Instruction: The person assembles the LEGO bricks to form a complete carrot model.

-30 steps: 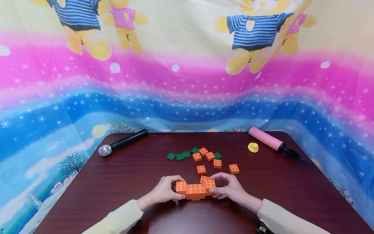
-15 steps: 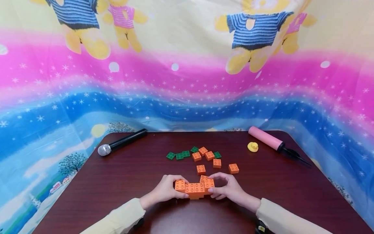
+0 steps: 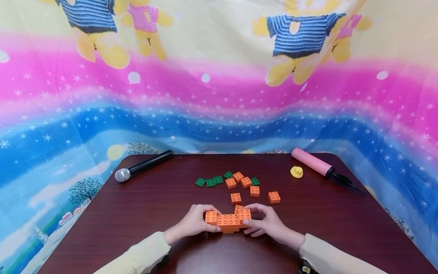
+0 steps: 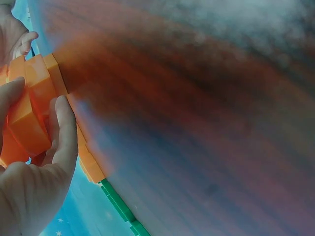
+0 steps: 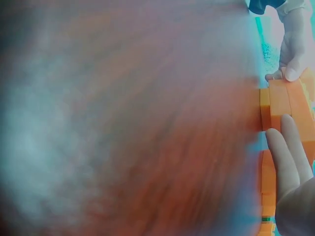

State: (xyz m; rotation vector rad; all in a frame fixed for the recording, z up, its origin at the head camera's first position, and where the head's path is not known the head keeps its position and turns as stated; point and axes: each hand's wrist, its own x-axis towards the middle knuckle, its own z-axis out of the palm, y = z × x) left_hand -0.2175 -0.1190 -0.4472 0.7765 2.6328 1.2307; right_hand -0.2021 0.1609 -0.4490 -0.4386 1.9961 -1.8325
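Note:
Near the front middle of the table, a stepped assembly of orange building blocks (image 3: 228, 220) stands between my two hands. My left hand (image 3: 192, 221) grips its left end, thumb at the front and fingers behind. Around the right end, my right hand (image 3: 270, 224) has its thumb in front and its index finger at the back. One orange block stands higher at each end than the middle row, and another sits turned at the back right. In the left wrist view, the assembly (image 4: 29, 118) lies between thumb and fingers. The right wrist view has two fingers (image 5: 290, 142) against the orange blocks.
Behind the assembly lie several loose orange blocks (image 3: 254, 191) and several flat green blocks (image 3: 210, 182). A microphone (image 3: 143, 166) lies at the back left. At the back right are a yellow rubber duck (image 3: 296, 172) and a pink hand pump (image 3: 313, 163).
My left hand has shifted slightly right along the assembly's left end. The lower fingers of my right hand have spread a little. The loose blocks have stayed in place.

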